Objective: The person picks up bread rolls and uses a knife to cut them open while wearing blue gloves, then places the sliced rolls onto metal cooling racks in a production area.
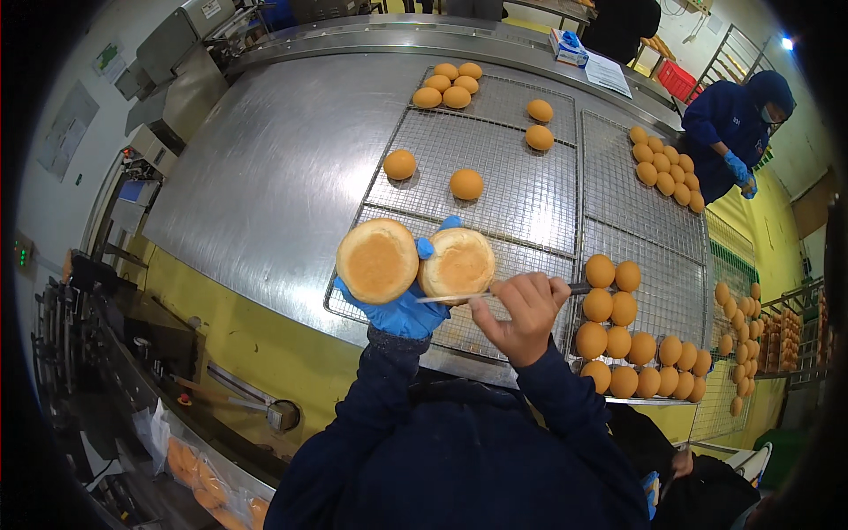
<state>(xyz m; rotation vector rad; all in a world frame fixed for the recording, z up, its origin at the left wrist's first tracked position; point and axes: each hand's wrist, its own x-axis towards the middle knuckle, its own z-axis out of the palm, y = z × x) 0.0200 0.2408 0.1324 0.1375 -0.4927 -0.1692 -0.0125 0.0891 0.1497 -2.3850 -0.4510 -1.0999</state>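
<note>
Over the near end of the wire rack (530, 199), found two buns (377, 261) on the left hand (389, 311), pale flat faces up. Saw gloved fingers (426, 248) curled round both, tips showing between and behind. Saw the bare right hand (526, 314) with fingers wrapped round the knife (450, 298), blade along the near rim of the bun to the right. Could not tell whether biting into crust. Judged best: level blade, light even strokes, firm support without squeezing, gloved tips well clear of the edge. Noted browned buns (599, 306) in close rows on the right-hand rack (636, 231), others scattered ahead. Recorded a shiny steel table (265, 150) beneath; at its far edge, a box (570, 51) and paper sheet (607, 75). Logged yellow floor (216, 309) and, beyond the racks, a co-worker (729, 128) in blue gloves.
</note>
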